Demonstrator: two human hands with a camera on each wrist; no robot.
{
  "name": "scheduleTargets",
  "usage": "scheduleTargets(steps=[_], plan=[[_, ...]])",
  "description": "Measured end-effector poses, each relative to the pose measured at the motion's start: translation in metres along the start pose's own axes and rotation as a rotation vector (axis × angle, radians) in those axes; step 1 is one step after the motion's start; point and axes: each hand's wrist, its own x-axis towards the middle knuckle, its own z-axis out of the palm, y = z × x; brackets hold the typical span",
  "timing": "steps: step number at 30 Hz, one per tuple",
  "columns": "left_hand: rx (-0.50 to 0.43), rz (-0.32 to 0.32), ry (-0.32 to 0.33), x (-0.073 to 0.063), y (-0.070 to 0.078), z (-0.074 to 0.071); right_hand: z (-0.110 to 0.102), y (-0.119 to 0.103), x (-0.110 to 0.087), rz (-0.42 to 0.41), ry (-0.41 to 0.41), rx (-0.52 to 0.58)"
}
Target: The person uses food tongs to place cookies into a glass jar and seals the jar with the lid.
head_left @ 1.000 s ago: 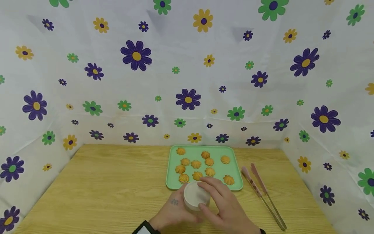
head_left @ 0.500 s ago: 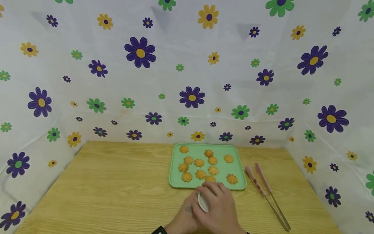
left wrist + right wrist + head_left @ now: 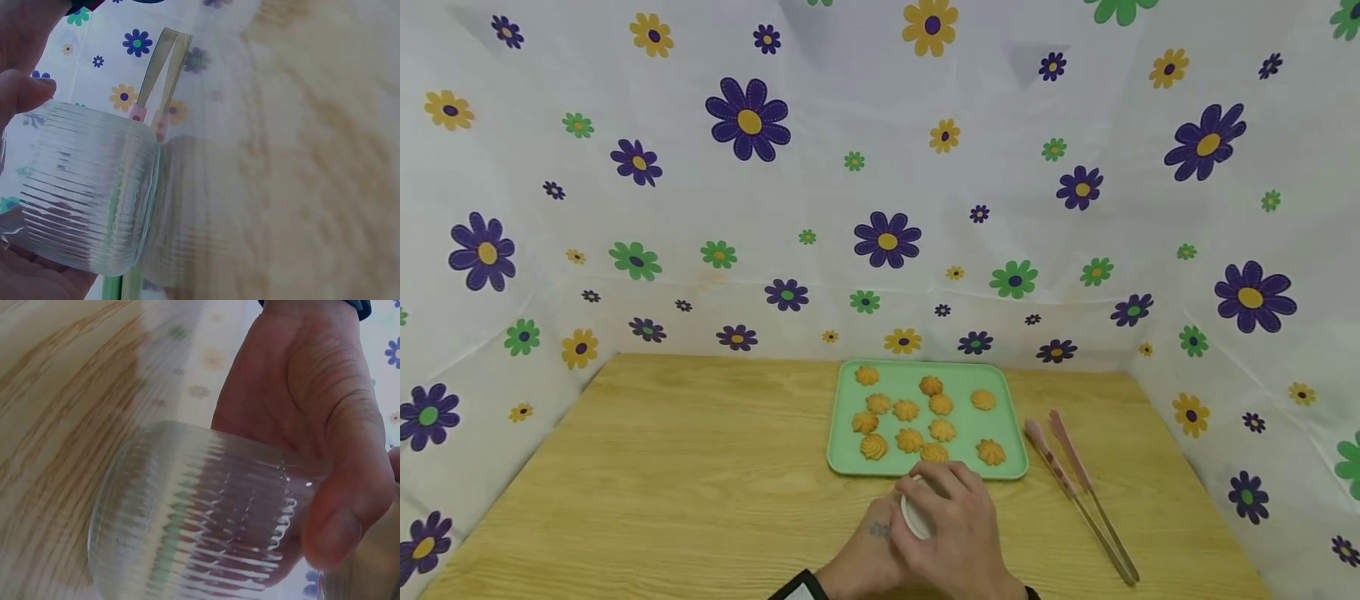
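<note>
Flowered cloth point(image 3: 820, 192) all round, pale wood desk point(image 3: 700, 467) below, and the action is at the near side: the glass jar point(image 3: 94, 194) sits just this side of the green tray point(image 3: 967, 425), upright, its base at or just over the wood, I can't tell which. The left hand point(image 3: 874, 542) grasps the ribbed body, fingers wrapped round it, presumably to steady it, while the right hand point(image 3: 955, 529) comes over the top, fingers curled on the white lid point(image 3: 916, 510), a hold that looks made for firm purchase! Beyond, swirled cookies point(image 3: 873, 447) lie in a loose single layer, perhaps so each is easy to take, and the tongs point(image 3: 1057, 468) rest right beside the tray, handily on the right-hand side
</note>
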Motion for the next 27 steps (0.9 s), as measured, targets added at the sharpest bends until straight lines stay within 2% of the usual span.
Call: scheduleTargets(steps=[5,7,9,12,15,24,27], plan=[[0.048,0.086,0.012,0.000,-0.001,-0.003,0.000,0.001,0.003,-0.065,0.018,0.008],[0.039,0.101,0.019,0.001,-0.003,-0.003,0.001,0.003,0.004,-0.089,0.027,0.022],[0.020,0.103,0.020,0.001,-0.006,-0.004,0.002,0.006,0.006,-0.101,0.031,0.038],[-0.058,0.081,0.011,0.003,-0.009,-0.004,0.004,0.008,0.006,-0.112,0.031,0.052],[-0.064,0.080,-0.004,0.004,-0.012,-0.003,0.005,0.011,0.006,-0.120,0.027,0.062],[0.081,0.129,0.022,0.011,-0.013,-0.007,0.006,0.017,0.011,-0.123,-0.042,0.072],[0.086,0.129,0.022,0.011,-0.014,-0.006,0.007,0.019,0.011,-0.124,-0.047,0.080]])
